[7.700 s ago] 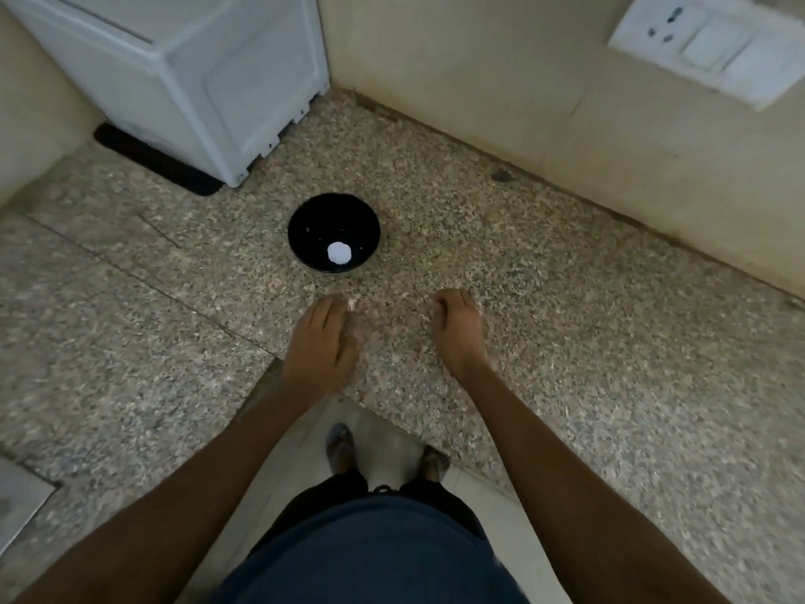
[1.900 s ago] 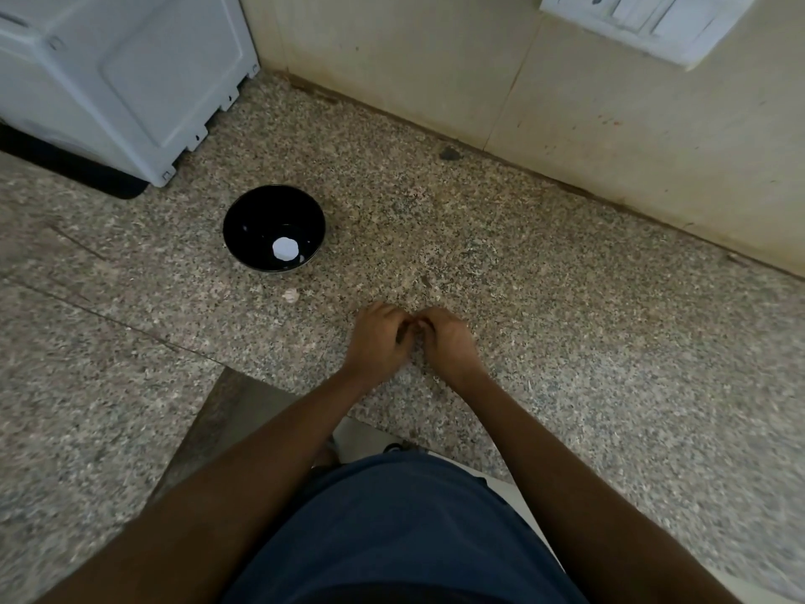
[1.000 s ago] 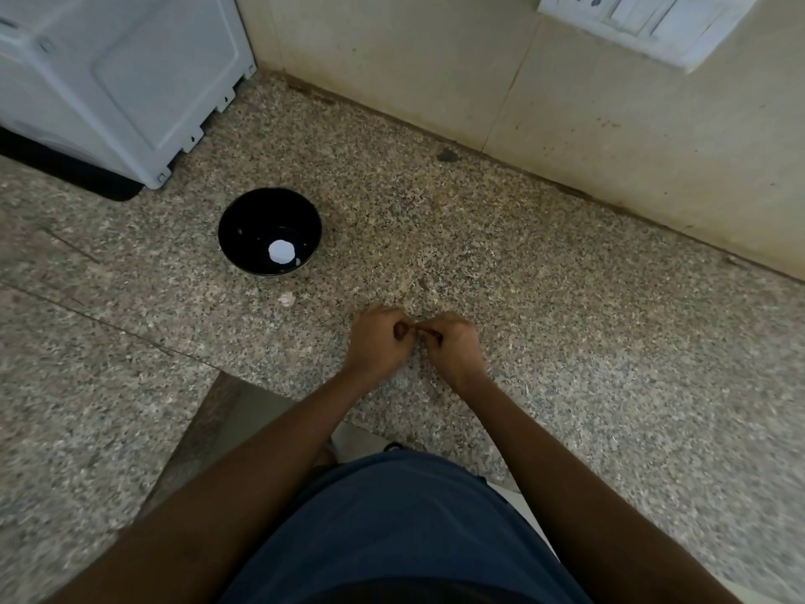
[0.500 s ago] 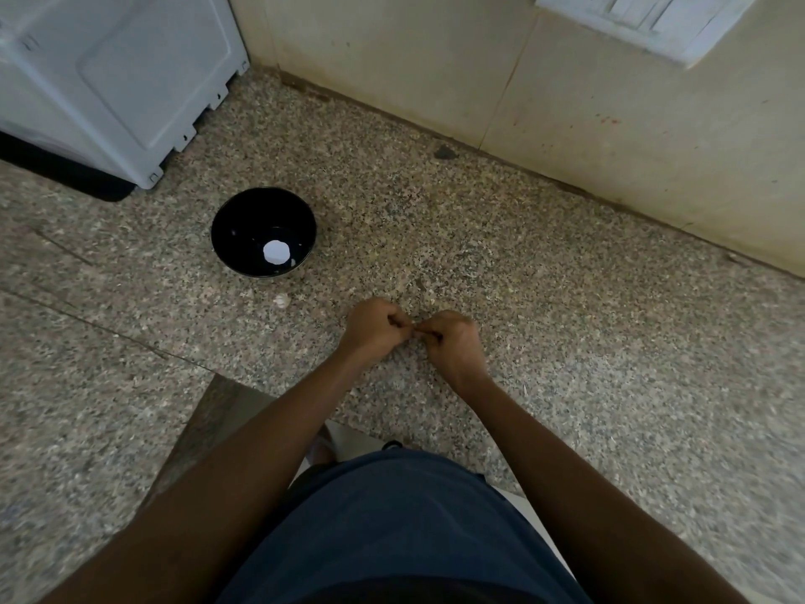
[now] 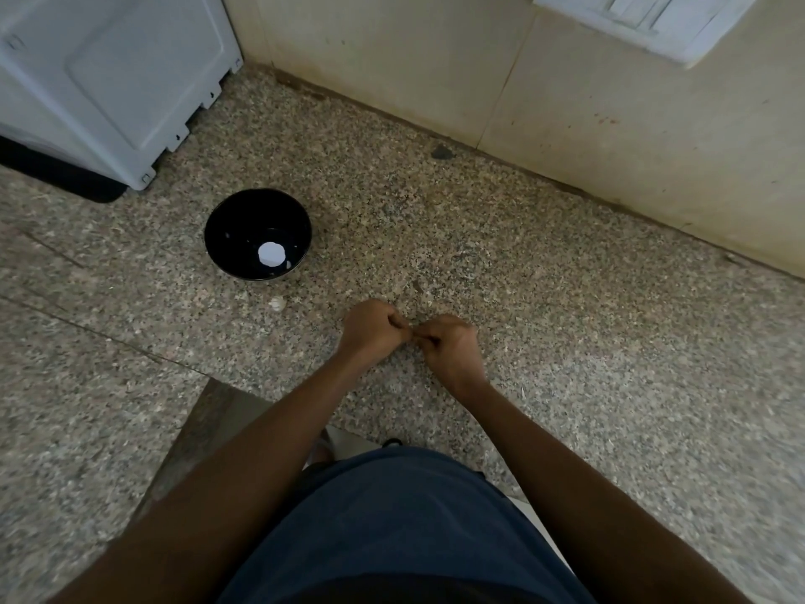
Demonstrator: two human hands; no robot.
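My left hand (image 5: 374,331) and my right hand (image 5: 453,346) meet over the speckled stone counter (image 5: 588,333), fingers curled and fingertips touching. Together they pinch a small item that the fingers almost wholly hide. To the left and farther back stands a black bowl (image 5: 226,220) with a round white piece (image 5: 271,254) lying inside. A small pale bit (image 5: 277,303) lies on the counter just in front of the bowl, apart from both hands.
A white appliance (image 5: 109,71) on a black mat (image 5: 65,180) fills the back left corner. A beige wall (image 5: 566,124) with a white switch plate (image 5: 644,19) bounds the counter behind. The counter edge cuts in below my arms.
Earlier both hands lay flat and apart near the bowl. They have since come together with fingers curled, and over the last second they have stayed joined with only slight finger motion.
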